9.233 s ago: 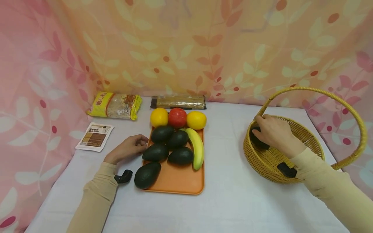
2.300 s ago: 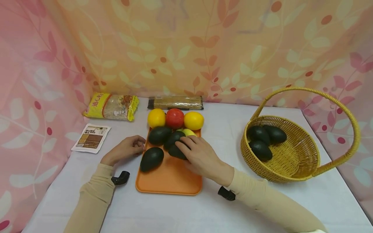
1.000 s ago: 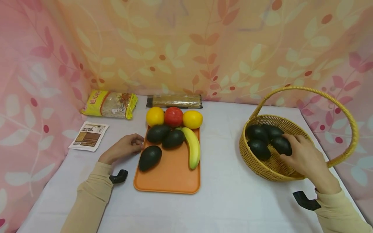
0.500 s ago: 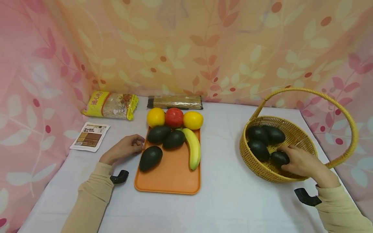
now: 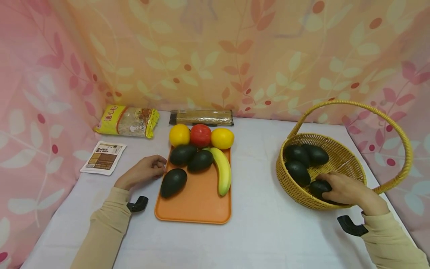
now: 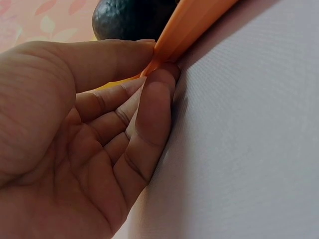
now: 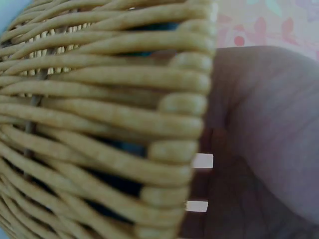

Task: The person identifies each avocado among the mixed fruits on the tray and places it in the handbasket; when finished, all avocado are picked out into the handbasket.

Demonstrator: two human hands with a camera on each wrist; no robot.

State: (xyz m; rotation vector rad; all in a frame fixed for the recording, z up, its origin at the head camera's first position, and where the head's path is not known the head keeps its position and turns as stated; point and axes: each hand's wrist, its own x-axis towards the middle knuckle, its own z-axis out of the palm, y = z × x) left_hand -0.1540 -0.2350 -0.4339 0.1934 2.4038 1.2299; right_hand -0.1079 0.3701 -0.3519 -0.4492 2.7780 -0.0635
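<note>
My right hand (image 5: pixel 346 189) reaches into the wicker basket (image 5: pixel 292 192) at the right and grips a dark avocado (image 5: pixel 319 188) near its front wall. Three more avocados (image 5: pixel 297 173) lie together at the basket's left and back. In the right wrist view the basket's weave (image 7: pixel 114 119) hides the fingertips. At the left, my left hand (image 5: pixel 144 172) pinches the rim of the orange tray (image 5: pixel 201 209) between thumb and finger, plainly seen in the left wrist view. Three avocados (image 5: pixel 174 183) and a banana (image 5: pixel 223 173) are on the tray.
Two yellow fruits (image 5: pixel 222 138) and a red fruit (image 5: pixel 201 135) line the tray's far end. Behind lie a dark-ended packet (image 5: pixel 203 117) and a yellow bag (image 5: pixel 129 121). A white-and-brown packet (image 5: pixel 104 157) lies left. The basket's tall handle (image 5: pixel 401 130) arches up at right.
Over nine seconds, avocados have gone from the tray into the basket. In the last second my right hand has moved its avocado toward the basket's front. My left hand keeps its place.
</note>
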